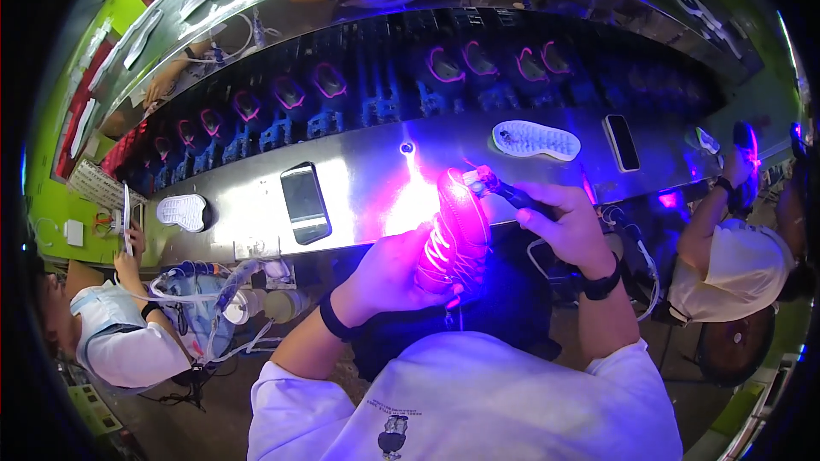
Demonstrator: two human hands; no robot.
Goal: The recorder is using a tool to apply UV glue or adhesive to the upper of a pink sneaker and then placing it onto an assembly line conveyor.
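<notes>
My left hand is closed around the heel end of a laced shoe upper, which glows pink under violet light. Its toe points away from me, and the laces face left. In my right hand is a brush with a dark handle, gripped between thumb and fingers. The pale bristles meet the right side of the shoe's toe; whether they press on it I cannot tell. Beyond the shoe, a white shoe sole lies on the metal bench.
Phones lie on the bench to the left and right. Another sole rests further left. A small bright lamp shines ahead. Behind the bench, several dark shoe uppers stand in a row. Co-workers sit at left and right.
</notes>
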